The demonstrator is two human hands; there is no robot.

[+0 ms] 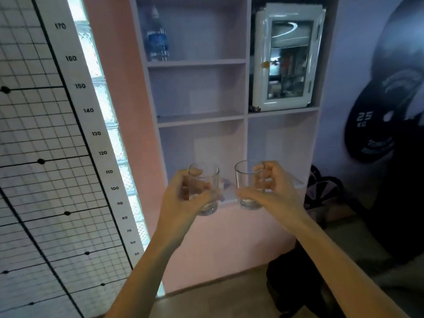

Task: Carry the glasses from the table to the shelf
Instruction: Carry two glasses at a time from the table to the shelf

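I hold two clear, empty drinking glasses upright in front of a pale pink shelf unit [202,119]. My left hand [183,193] grips the left glass [206,191] around its side. My right hand [273,191] grips the right glass [246,187] from its right side. Both glasses are raised in the air at the height of the lowest open compartments, a short gap between them. The table is out of view.
A blue-labelled water bottle [157,40] stands on the top left shelf. A white glass-door cabinet [289,58] fills the upper right compartment. A height chart [57,157] covers the wall at left. Dark bags [321,189] lie on the floor at right.
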